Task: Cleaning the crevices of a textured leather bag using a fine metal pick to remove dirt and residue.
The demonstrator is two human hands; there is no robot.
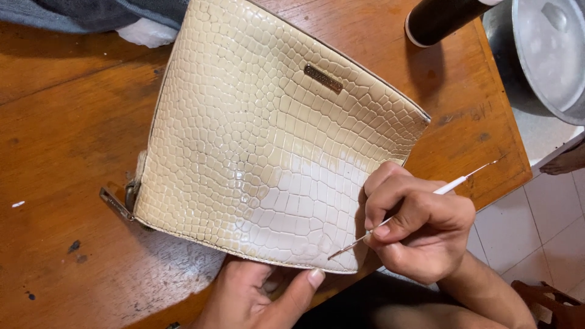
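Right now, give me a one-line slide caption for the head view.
Right hand touches a thin brush to a cream crocodile-textured bag on a wooden table; left hand steadies its lower edge.

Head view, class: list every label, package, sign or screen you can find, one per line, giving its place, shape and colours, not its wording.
Metal label plate: on the upper part of the cream, scale-patterned bag, small thin rectangle, bronze-brown.
Black cylinder container: top of the wooden table, lying down, white rim at its end.
No signs or screens are visible.
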